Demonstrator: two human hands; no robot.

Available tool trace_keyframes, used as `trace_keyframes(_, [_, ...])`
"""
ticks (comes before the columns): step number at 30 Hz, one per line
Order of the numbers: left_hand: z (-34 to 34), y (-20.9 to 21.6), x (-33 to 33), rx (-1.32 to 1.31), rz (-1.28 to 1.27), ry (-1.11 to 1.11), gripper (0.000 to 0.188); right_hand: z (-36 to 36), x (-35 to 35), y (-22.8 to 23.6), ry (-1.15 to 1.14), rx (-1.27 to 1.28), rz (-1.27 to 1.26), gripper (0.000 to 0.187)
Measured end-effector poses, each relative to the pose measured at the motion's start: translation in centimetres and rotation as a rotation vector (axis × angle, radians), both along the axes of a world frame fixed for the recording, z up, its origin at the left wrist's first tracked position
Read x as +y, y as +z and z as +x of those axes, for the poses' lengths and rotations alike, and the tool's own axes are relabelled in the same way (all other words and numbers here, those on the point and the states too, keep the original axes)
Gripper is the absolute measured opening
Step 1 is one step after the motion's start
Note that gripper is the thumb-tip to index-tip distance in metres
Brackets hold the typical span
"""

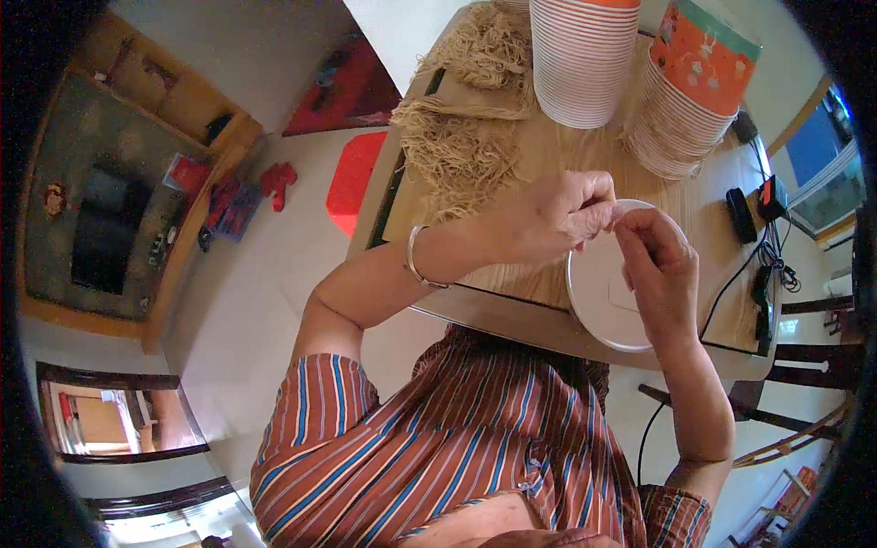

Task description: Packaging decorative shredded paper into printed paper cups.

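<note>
My left hand [577, 212] and my right hand [660, 267] meet fingertip to fingertip at the near right of the wooden table. Fingers and thumbs are pinched together on both. Whatever lies between them is too small or hidden to make out. Directly under them sits a round white container [598, 309] with a raised rim, partly covered by my right hand. A bangle circles my left wrist. Left of my hands, bundles of tan twine [461, 151] lie loosely tangled on the table.
Behind my hands stand a stack of white paper buckets [585, 68] and a second stack with an orange and green patterned bucket [703, 59] on top. Black cables and adapters [772, 205] lie along the right edge. A red stool [354, 183] stands left of the table.
</note>
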State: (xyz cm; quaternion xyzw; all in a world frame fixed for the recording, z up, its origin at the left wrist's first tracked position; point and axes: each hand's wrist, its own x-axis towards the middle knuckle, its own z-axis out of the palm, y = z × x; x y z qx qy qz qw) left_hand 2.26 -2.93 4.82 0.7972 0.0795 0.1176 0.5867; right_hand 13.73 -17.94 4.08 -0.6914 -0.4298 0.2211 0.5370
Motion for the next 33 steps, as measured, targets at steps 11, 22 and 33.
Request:
trace_keyframes(11, [0.5,1.0,1.5,0.079,-0.164,-0.108,0.019,0.0,0.7,0.6,-0.013,-0.197,-0.069,0.010])
trace_keyframes(22, [1.0,0.6,2.5,0.078,0.002,-0.144,0.014,-0.3,0.5,0.3,-0.079,-0.303,-0.092,0.010])
trace_keyframes(33, [0.8,0.7,1.8,0.005,0.288,-0.089,0.012,0.7,0.2,0.7,-0.043,0.096,-0.236,0.002])
